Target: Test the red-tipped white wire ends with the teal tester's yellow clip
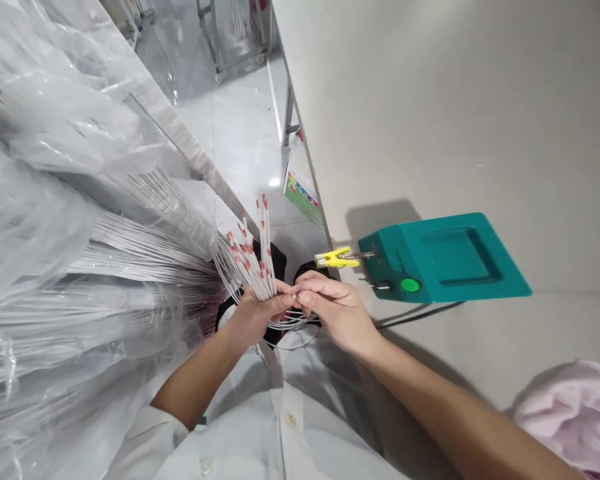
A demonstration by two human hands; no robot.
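My left hand (257, 317) is closed around a bundle of thin white wires (264, 277), whose reddish-brown tips stick up above my fist. The wires' lower lengths loop below my hands and run left toward the larger bundles. My right hand (333, 307) meets the left one, its thumb and fingers pinched together at the left fingertips. A small pale tip, probably a wire end, shows at that pinch, but most of it is hidden. To the right, a green box-shaped device (450, 260) with a round green button carries a yellow clip (337, 257) on a metal post.
Many white wire bundles (145, 260) wrapped in clear plastic (45, 133) fill the left side. The device stands on a beige table (455, 120); a pinkish cloth (575, 420) lies at lower right. Beyond are a wheeled metal frame (240, 63) and a colourful printed box (303, 190).
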